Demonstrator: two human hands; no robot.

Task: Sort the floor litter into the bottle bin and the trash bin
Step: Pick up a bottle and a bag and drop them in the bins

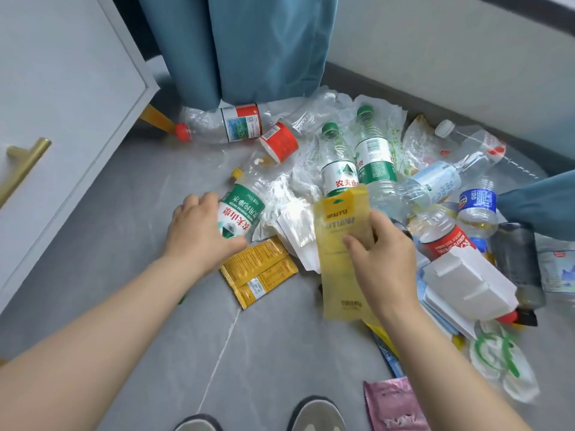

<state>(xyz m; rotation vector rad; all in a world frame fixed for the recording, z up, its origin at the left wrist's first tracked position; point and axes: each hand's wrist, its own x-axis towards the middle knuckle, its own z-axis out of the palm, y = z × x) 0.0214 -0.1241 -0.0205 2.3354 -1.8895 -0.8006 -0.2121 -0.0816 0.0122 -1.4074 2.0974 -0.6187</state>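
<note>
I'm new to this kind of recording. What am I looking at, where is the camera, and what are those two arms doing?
There is no machine here. A person wears one camera on the head, looking down at their own arms and shoes. Litter lies on the grey floor: plastic bottles, clear wrappers and orange sachets. The left hand grips a green-label bottle. The right hand pinches a yellow pouch. Neither bin is in view.

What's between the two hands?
Head view: crumpled white wrappers and two orange sachets, between the left hand gripping a green-label bottle and the right hand pinching a yellow bag.
</note>
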